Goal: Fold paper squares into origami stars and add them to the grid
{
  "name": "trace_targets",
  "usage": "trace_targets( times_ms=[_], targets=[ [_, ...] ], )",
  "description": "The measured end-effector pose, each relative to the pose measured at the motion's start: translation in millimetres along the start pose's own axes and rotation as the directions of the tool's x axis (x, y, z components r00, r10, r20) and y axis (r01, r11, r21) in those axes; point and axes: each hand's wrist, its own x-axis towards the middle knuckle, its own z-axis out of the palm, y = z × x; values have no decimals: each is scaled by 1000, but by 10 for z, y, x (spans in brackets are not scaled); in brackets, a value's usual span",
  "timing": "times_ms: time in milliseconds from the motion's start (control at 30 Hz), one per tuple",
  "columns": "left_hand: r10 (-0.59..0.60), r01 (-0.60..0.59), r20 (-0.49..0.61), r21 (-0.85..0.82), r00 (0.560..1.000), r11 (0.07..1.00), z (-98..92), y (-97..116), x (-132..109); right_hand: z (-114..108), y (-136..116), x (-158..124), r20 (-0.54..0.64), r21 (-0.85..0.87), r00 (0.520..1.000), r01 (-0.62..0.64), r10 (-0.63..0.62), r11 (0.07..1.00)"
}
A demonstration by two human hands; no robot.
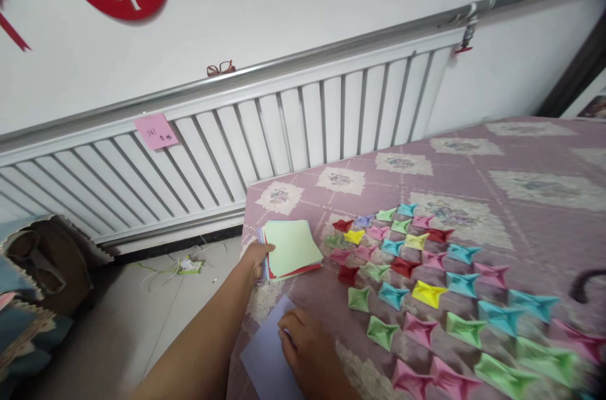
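At the table's left edge, my left hand grips the side of a stack of square coloured paper, thumb on top and fingers along the edge. Pale green is the top sheet; red, white and bluish edges show below it. Closer to me, a single lavender sheet of paper lies at an angle on the cloth. My right hand rests on its right part with curled fingers, thumb and forefinger close together at the sheet. Several folded paper pieces in pink, green, blue, yellow and red stand in rows to the right.
A purple patterned cloth covers the table. Behind it runs a white radiator bearing a pink note, with glasses above. On the floor at left lie a cable and a power strip. A fabric-covered seat stands far left.
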Motion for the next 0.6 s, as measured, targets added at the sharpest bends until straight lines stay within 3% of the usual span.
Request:
trace_targets(
  times_ms=[167, 333, 433, 600],
  targets=[
    [197, -195, 24, -51, 980, 979, -44, 40, -254, -21, 66, -6, -202, 64, 979, 33, -19, 997],
    [365, -361, 56, -64, 929, 930, -197, 118, -613, 5, 191, 29, -473, 140, 872, -70, 129, 988],
    [425, -424, 57, -30, 903, 905, -300, 103, -820, -16, 205, 75, -488, 258, 834, -145, 259, 955],
    [518, -527, 100, 179, 850, 831, -378, 45, -1094, -80, 189, 128, -388, 428, 825, -235, 412, 873]
  ],
)
